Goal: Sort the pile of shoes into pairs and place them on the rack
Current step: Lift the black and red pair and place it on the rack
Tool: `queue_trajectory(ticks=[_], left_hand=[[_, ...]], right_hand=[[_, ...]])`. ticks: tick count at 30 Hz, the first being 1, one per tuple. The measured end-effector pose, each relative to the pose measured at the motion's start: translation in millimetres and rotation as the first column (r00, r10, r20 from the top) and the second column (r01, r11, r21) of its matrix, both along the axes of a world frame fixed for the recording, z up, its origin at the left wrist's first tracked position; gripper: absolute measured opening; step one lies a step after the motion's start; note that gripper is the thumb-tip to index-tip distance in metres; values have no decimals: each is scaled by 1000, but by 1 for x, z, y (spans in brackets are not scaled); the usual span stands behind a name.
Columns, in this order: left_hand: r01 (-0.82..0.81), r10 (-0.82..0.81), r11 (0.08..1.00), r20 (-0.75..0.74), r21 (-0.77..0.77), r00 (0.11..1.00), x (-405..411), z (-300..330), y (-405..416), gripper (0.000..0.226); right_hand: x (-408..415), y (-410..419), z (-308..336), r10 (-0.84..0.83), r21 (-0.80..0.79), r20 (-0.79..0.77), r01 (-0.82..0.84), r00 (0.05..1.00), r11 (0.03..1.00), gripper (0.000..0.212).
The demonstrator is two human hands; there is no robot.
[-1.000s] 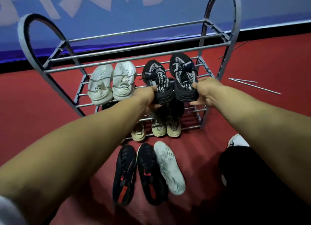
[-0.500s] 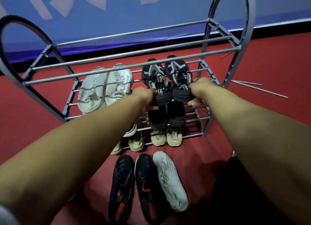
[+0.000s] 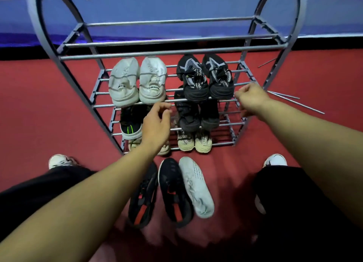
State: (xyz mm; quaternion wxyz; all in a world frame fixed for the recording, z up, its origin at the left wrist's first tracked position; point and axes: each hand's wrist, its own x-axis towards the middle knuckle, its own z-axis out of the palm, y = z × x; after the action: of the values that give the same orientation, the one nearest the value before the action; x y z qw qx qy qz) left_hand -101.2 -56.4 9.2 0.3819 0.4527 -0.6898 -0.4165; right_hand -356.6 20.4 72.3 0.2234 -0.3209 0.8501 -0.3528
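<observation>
Reaching toward the rack, we hold nothing: our left hand hangs with fingers loosely curled and parted in front of the lower shelves, and our right hand is half-curled and empty just beside the heel of the black patterned pair, whether touching it we cannot tell. That pair sits on the second shelf next to the white pair. On the floor lie two black-and-red shoes and one white shoe. Our left hand hides part of the shoes on the lower shelves, and the dark pair under the patterned one is hard to make out.
</observation>
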Motion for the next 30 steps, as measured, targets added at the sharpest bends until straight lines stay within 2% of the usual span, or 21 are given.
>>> queue_trajectory(ticks=[2,5,8,11,13,15,17,19,22,24,27,30], left_hand=[[44,-44,999,50,17,998,14,-9,-1,15],[70,-76,996,99,64,992,31,-35,1,14],[48,-69,988,141,144,988,49,-70,18,15],[76,-130,975,262,207,956,67,-108,52,14],[34,-112,969,314,243,943,82,-133,73,17],[-13,-100,960,386,280,917,103,-158,85,20],[-31,-122,958,503,285,856,127,-180,90,21],[-113,-89,953,619,280,780,147,-195,90,27],[-364,-7,843,685,396,729,158,-205,88,43],[-460,13,723,655,516,756,158,-211,88,56],[-485,63,623,579,614,813,160,-218,86,67],[-499,43,570,583,652,811,168,-226,82,80]], right_hand=[[23,5,-4,92,49,-37,-90,995,995,21],[58,7,-29,78,9,158,-80,984,997,3],[91,15,-78,-40,10,325,39,945,999,14],[120,40,-146,-169,160,362,118,917,980,11],[139,62,-190,-170,265,332,81,928,961,14],[156,80,-225,-106,356,349,-28,931,934,27],[173,94,-246,-17,445,354,-153,935,883,46],[190,101,-253,30,512,356,-221,934,830,48],[213,97,-254,110,553,376,-318,920,770,39],[222,92,-258,113,562,351,-305,930,769,38],[221,91,-266,86,562,383,-306,920,769,39],[213,93,-270,12,523,505,-317,863,791,32]])
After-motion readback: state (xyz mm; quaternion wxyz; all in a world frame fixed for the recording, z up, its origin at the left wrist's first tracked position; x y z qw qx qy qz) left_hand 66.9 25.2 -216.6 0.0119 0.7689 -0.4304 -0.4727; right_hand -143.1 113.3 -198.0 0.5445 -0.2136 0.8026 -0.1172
